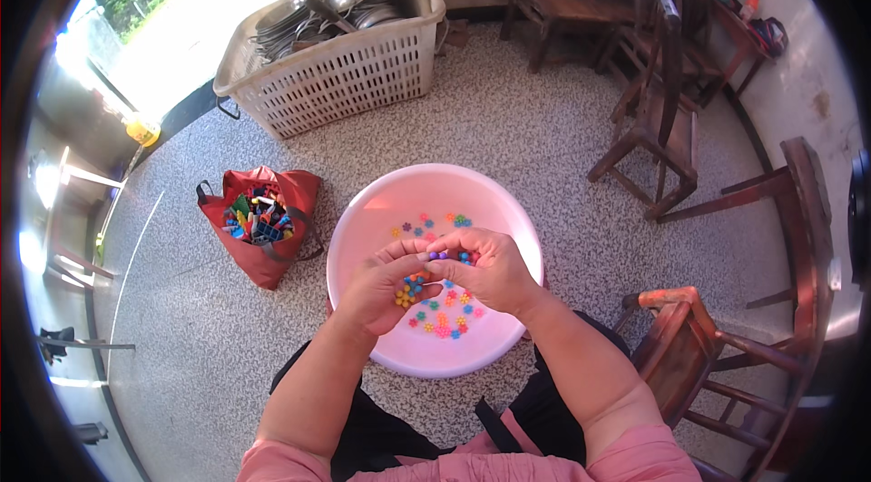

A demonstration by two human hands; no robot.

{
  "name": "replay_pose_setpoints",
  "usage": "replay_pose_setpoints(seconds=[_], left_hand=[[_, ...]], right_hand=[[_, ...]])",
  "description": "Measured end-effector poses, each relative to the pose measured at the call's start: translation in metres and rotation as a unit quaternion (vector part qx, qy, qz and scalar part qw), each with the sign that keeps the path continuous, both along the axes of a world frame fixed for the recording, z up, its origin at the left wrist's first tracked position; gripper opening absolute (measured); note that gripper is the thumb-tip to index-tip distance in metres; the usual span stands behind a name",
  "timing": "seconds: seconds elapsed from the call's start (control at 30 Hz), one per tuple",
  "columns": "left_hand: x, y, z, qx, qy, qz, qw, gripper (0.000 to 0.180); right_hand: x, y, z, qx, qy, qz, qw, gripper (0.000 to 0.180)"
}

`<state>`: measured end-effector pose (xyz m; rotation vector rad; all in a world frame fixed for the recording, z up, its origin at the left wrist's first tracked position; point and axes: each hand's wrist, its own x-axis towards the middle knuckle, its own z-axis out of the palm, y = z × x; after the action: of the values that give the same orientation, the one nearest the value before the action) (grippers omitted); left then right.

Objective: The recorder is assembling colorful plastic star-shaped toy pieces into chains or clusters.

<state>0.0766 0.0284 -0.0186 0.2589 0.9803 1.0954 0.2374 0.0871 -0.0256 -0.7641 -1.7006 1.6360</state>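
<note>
Over a pink plastic basin [363,201] on the floor, my two hands meet with their fingertips close together. My left hand [374,290] is curled round a cluster of small flower-shaped plastic beads [413,290] in yellow, blue and orange. Thumb and fingers of my right hand [490,271] pinch at a purple bead [437,256], which the left fingertips also touch. A few blue and red beads [467,258] show by the right fingers; whether these are held or lie beyond, I cannot tell. Many loose flower beads [442,330] are scattered over the basin's bottom.
Left of the basin stands a red bag [263,255] full of mixed plastic toy pieces. A white slatted crate [354,78] with metal pans and lids is at the back. Wooden chairs [667,132] line the right side. A bright doorway opens at the upper left.
</note>
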Motion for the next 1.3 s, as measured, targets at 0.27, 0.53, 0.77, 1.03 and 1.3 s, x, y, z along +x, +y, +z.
replay_pose_setpoints(seconds=[0.27, 0.53, 0.77, 1.03, 1.3], left_hand=[[-0.004, -0.001, -0.005, -0.005, -0.093, -0.006, 0.996, 0.016], [-0.008, -0.001, -0.006, 0.015, -0.129, -0.035, 0.991, 0.025], [0.002, 0.0, 0.009, 0.031, -0.031, -0.015, 0.999, 0.025], [-0.003, 0.001, -0.004, 0.113, 0.068, -0.04, 0.99, 0.02], [-0.004, 0.002, 0.004, 0.025, -0.072, -0.037, 0.996, 0.019]], right_hand=[[0.003, 0.001, 0.009, 0.056, -0.059, -0.05, 0.995, 0.013], [0.01, 0.01, 0.006, -0.211, 0.064, 0.03, 0.975, 0.011], [0.013, 0.014, 0.014, -0.405, 0.226, -0.021, 0.886, 0.013], [0.006, 0.011, 0.015, -0.209, -0.04, 0.021, 0.977, 0.02], [0.006, 0.009, 0.013, -0.114, -0.031, -0.007, 0.993, 0.017]])
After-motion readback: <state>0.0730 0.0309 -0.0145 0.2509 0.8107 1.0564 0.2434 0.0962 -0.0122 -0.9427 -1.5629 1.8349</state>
